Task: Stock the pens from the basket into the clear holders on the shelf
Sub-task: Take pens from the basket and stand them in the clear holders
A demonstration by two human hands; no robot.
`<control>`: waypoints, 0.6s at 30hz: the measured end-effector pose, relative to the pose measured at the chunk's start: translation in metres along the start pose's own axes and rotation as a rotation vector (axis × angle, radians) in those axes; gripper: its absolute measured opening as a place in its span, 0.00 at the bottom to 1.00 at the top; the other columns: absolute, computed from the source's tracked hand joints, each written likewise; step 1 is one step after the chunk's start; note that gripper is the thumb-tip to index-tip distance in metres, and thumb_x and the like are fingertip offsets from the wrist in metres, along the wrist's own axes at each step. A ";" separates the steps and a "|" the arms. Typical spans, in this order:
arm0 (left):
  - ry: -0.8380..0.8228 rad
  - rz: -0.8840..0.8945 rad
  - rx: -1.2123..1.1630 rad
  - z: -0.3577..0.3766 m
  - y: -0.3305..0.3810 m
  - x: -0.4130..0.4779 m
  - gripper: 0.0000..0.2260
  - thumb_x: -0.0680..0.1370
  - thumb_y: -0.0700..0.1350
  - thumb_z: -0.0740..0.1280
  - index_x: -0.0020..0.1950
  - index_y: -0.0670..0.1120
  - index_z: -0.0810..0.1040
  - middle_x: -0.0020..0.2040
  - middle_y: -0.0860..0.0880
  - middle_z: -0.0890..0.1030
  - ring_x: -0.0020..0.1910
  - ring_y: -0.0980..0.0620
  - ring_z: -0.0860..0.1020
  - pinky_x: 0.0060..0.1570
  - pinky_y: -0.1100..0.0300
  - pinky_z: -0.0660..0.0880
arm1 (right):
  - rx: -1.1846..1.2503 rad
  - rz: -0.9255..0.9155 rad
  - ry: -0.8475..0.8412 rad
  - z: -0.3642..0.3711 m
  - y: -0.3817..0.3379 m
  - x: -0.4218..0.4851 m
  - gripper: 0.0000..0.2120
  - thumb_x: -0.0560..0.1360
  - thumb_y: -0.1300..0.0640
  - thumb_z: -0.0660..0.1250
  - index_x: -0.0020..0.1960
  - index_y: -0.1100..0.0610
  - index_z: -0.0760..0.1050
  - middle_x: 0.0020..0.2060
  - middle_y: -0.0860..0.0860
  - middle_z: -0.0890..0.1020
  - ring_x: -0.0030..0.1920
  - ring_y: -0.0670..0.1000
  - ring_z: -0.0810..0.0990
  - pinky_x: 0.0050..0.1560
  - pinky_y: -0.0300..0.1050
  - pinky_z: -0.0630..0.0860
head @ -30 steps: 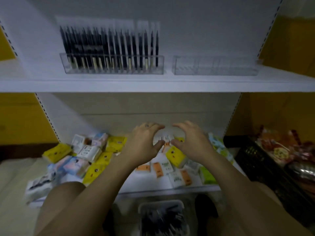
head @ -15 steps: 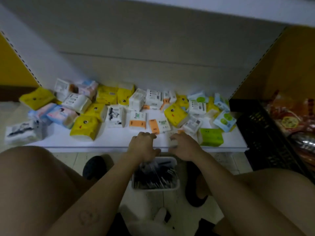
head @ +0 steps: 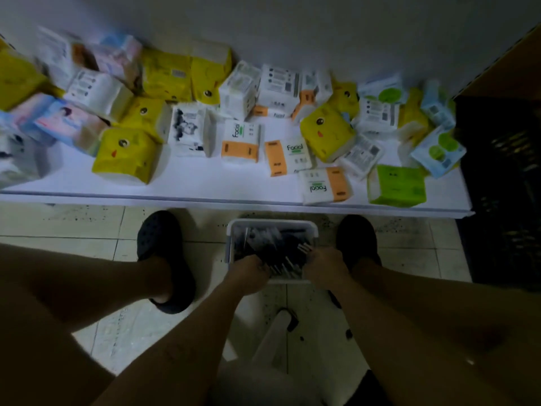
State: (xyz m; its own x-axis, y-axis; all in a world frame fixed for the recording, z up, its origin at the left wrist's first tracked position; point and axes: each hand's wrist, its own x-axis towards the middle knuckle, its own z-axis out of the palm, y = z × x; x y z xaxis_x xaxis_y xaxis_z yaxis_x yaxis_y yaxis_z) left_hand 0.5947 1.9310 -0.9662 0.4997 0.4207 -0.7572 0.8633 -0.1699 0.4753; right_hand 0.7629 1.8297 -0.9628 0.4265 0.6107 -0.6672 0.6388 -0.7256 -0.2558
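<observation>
A white basket (head: 272, 224) stands on the tiled floor between my feet, holding several dark pens (head: 275, 244) with pale ends. My left hand (head: 248, 272) reaches into its near left side, fingers curled down among the pens. My right hand (head: 326, 266) is at the near right side, fingers also curled into the pile. Whether either hand grips a pen is hidden by the knuckles and the dim light. The clear holders and the upper shelf are out of view.
A low white shelf (head: 205, 186) just beyond the basket carries several tissue packs (head: 325, 133) in yellow, white, orange and green. A black crate (head: 503, 183) stands at the right. My dark shoes (head: 164, 250) flank the basket, and my knees fill the lower corners.
My view has tilted down from the upper shelf with the holders to the floor. Both hands dropped from the tissue packs on the low shelf into the basket of pens.
</observation>
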 end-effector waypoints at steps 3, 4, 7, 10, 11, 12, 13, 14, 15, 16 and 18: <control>-0.030 -0.024 -0.054 0.012 -0.004 0.004 0.13 0.79 0.47 0.62 0.61 0.45 0.79 0.57 0.46 0.79 0.55 0.47 0.76 0.53 0.59 0.73 | -0.066 -0.058 0.054 0.011 -0.004 -0.001 0.11 0.74 0.57 0.61 0.38 0.59 0.78 0.37 0.54 0.79 0.38 0.55 0.79 0.35 0.34 0.67; -0.050 -0.021 -0.076 0.016 -0.004 0.004 0.14 0.79 0.47 0.63 0.64 0.46 0.77 0.59 0.46 0.78 0.56 0.47 0.76 0.54 0.59 0.73 | -0.042 -0.056 -0.005 0.012 -0.003 0.000 0.14 0.71 0.54 0.59 0.35 0.59 0.80 0.33 0.53 0.81 0.35 0.56 0.81 0.31 0.39 0.73; -0.100 0.004 -0.099 0.025 -0.005 0.003 0.16 0.80 0.46 0.63 0.67 0.45 0.73 0.64 0.44 0.75 0.59 0.46 0.75 0.58 0.58 0.73 | -0.132 -0.112 -0.015 0.024 0.005 0.006 0.13 0.75 0.55 0.59 0.48 0.57 0.81 0.46 0.53 0.82 0.48 0.58 0.81 0.46 0.50 0.77; -0.158 -0.011 -0.077 0.029 -0.004 0.003 0.22 0.80 0.48 0.64 0.73 0.44 0.66 0.71 0.43 0.69 0.68 0.45 0.70 0.64 0.57 0.68 | -0.055 -0.041 -0.107 0.032 0.013 0.013 0.15 0.77 0.54 0.59 0.57 0.60 0.77 0.55 0.55 0.79 0.59 0.58 0.74 0.56 0.44 0.70; -0.176 -0.016 -0.067 0.030 -0.003 0.003 0.24 0.80 0.49 0.63 0.74 0.44 0.63 0.72 0.43 0.67 0.69 0.45 0.68 0.65 0.57 0.67 | -0.032 -0.031 -0.120 0.034 0.013 0.013 0.19 0.75 0.51 0.57 0.55 0.63 0.78 0.53 0.58 0.79 0.58 0.59 0.75 0.56 0.44 0.71; -0.188 -0.011 -0.056 0.032 -0.002 0.004 0.25 0.80 0.49 0.63 0.75 0.44 0.63 0.73 0.43 0.67 0.70 0.45 0.68 0.65 0.57 0.66 | 0.019 -0.013 -0.127 0.037 0.013 0.015 0.23 0.74 0.49 0.55 0.53 0.65 0.78 0.52 0.61 0.80 0.57 0.60 0.76 0.56 0.45 0.73; -0.195 0.002 -0.050 0.034 -0.002 0.006 0.24 0.80 0.49 0.63 0.74 0.44 0.63 0.72 0.43 0.67 0.69 0.45 0.68 0.66 0.56 0.67 | 0.021 -0.013 -0.123 0.038 0.014 0.016 0.23 0.74 0.48 0.55 0.53 0.65 0.78 0.52 0.62 0.79 0.57 0.60 0.76 0.57 0.46 0.73; -0.196 0.016 -0.049 0.035 0.000 0.008 0.23 0.80 0.48 0.64 0.74 0.45 0.65 0.72 0.43 0.68 0.68 0.45 0.69 0.65 0.56 0.68 | -0.001 -0.001 -0.118 0.037 0.014 0.014 0.20 0.76 0.50 0.57 0.55 0.65 0.77 0.55 0.62 0.78 0.58 0.60 0.75 0.58 0.44 0.72; -0.191 0.026 -0.052 0.036 0.001 0.011 0.22 0.79 0.48 0.64 0.73 0.46 0.66 0.70 0.43 0.70 0.66 0.46 0.71 0.64 0.55 0.70 | -0.038 0.016 -0.120 0.033 0.013 0.013 0.16 0.78 0.54 0.59 0.58 0.64 0.76 0.59 0.60 0.76 0.60 0.58 0.73 0.57 0.43 0.69; -0.188 0.032 -0.049 0.035 0.003 0.015 0.21 0.79 0.47 0.64 0.72 0.46 0.68 0.69 0.43 0.71 0.65 0.46 0.72 0.63 0.54 0.71 | -0.065 0.020 -0.103 0.030 0.013 0.014 0.14 0.79 0.56 0.60 0.60 0.63 0.75 0.62 0.59 0.74 0.63 0.58 0.71 0.57 0.42 0.68; -0.188 0.052 -0.043 0.034 0.009 0.022 0.19 0.80 0.47 0.63 0.70 0.46 0.69 0.67 0.44 0.73 0.63 0.46 0.73 0.60 0.56 0.71 | -0.068 0.048 -0.098 0.030 0.014 0.019 0.16 0.79 0.57 0.60 0.64 0.62 0.72 0.66 0.60 0.69 0.65 0.58 0.68 0.61 0.45 0.67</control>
State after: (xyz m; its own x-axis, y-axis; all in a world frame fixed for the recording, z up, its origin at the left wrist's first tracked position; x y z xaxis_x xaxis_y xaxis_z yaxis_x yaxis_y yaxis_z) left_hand 0.6158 1.9081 -0.9936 0.5516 0.2375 -0.7996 0.8340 -0.1474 0.5316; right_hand 0.7613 1.8218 -0.9999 0.3947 0.5398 -0.7435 0.6625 -0.7279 -0.1768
